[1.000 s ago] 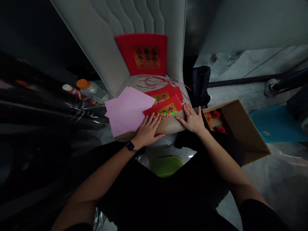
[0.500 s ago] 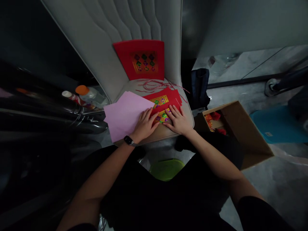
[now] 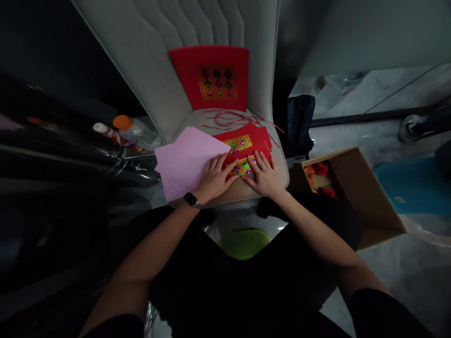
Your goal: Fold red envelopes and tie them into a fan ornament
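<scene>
Pale chair seat [image 3: 235,191] fills the middle of my head view, and near its front edge a red card with a gold panel [image 3: 243,168] lies between the hands — left hand [image 3: 213,179] resting on its left end, right hand [image 3: 266,177] on its right, fingers flat, the two just apart and neither clamped. Pink sheets [image 3: 186,164] run partly under the left hand, and behind I see more red cards [image 3: 261,137], then a larger red card [image 3: 190,58] leaning on the backrest [image 3: 260,61] — with a cardboard box [image 3: 366,188] to the right.
</scene>
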A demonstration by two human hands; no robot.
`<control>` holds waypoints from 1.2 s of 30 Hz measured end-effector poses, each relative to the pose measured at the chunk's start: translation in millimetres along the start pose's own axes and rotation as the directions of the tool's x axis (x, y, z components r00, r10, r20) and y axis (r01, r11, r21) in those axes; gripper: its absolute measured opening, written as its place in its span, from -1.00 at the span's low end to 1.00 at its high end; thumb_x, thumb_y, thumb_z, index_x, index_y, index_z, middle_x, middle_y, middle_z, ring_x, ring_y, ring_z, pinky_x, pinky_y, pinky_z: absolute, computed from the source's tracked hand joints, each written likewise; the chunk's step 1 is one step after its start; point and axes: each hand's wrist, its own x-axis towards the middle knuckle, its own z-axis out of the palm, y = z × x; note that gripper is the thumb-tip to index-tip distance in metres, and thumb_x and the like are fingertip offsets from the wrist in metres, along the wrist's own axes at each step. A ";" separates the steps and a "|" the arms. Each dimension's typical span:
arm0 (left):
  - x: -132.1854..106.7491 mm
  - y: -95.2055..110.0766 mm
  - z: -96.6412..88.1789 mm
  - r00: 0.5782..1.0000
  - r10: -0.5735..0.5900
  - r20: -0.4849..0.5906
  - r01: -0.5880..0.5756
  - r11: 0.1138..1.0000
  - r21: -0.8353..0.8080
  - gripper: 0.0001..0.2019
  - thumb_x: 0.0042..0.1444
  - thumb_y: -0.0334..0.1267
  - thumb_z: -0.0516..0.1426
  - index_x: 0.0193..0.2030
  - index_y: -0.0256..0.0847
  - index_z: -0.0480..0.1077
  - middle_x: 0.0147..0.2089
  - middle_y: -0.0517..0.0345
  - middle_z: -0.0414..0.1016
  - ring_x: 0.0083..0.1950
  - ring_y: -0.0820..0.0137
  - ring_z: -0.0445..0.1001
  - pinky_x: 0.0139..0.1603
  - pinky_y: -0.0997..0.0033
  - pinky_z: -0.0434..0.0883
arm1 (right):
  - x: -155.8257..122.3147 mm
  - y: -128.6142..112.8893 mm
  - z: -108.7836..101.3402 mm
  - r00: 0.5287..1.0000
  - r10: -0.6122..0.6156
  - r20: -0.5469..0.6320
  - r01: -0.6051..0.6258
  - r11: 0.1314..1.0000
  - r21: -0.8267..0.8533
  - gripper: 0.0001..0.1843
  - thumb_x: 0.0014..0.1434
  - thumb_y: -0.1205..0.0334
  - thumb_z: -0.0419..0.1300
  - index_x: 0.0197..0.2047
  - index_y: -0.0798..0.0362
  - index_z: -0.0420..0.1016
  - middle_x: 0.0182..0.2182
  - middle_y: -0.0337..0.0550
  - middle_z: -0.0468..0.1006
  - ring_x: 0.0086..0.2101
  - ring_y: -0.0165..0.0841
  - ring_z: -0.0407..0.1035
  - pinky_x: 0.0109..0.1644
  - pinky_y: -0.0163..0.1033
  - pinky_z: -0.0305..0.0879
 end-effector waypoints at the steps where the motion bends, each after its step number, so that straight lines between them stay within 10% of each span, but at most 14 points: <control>1: 0.0 0.5 -0.3 1.000 -0.004 0.006 0.004 1.000 -0.004 -0.40 0.43 0.09 0.03 0.53 0.00 0.19 0.58 -0.18 0.09 0.53 -0.09 0.15 0.46 -0.24 0.20 | -0.7 -1.2 -1.3 1.000 0.007 0.008 -0.007 1.000 0.002 -0.13 0.42 -0.29 0.02 0.59 0.05 0.04 0.57 0.11 -0.04 0.53 -0.03 -0.10 0.57 0.26 -0.29; 36: 12.9 3.6 14.4 0.999 0.045 0.022 -0.043 0.995 -0.092 -0.43 0.47 -0.07 -0.03 0.56 -0.11 0.13 0.65 -0.11 -0.04 0.67 -0.06 -0.14 0.57 -0.35 -0.02 | 6.5 -11.4 -2.1 0.998 0.058 0.020 -0.058 0.998 -0.020 -0.28 0.47 -0.27 -0.09 0.55 -0.14 0.16 0.55 0.03 0.04 0.52 -0.02 -0.07 0.52 0.44 -0.28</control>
